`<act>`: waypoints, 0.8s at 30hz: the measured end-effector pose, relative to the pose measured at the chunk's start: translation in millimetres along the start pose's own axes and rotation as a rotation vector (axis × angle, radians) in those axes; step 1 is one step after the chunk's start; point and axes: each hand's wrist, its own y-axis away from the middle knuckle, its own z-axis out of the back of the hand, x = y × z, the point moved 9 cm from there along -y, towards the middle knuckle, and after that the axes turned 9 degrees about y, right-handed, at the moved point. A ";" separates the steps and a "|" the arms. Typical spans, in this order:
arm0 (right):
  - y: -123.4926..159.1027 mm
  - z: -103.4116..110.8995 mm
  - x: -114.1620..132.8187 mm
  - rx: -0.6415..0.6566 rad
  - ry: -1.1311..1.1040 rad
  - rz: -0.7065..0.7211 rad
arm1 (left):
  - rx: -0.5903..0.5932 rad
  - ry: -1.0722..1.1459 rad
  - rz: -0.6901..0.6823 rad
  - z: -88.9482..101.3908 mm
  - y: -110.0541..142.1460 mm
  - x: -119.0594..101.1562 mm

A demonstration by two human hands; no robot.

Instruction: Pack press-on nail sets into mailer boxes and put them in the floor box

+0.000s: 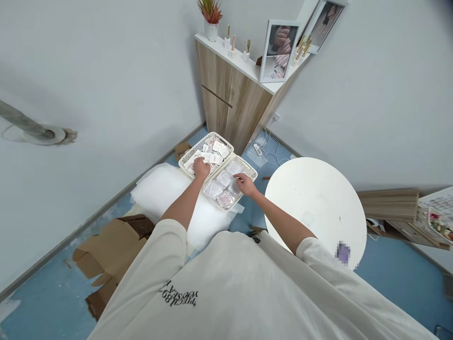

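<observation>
My left hand [201, 167] reaches down into a white plastic basket [183, 159] that holds a heap of small printed cards or packets [213, 156]. Its fingers are curled in among the cards, and what they grip is hidden. To the right, a second white basket [255, 173] holds several clear, flat plastic packets [224, 178], with a pinkish one [225, 199] at the near end. My right hand [245, 183] is over this basket's right side, thumb and fingers pinched together above the packets. Anything between those fingertips is too small to make out.
Both baskets rest by a white padded bundle [166, 184]. A round white table [314, 189] stands at the right, flattened cardboard [113, 245] lies at the left. Behind is a wooden cabinet [233, 94] with bottles and a picture frame [279, 52]; a power strip [257, 149] lies on the floor.
</observation>
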 end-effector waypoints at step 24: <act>-34.2 -20.3 20.6 0.076 -0.027 0.013 | -0.025 0.048 -0.130 42.4 -10.3 2.3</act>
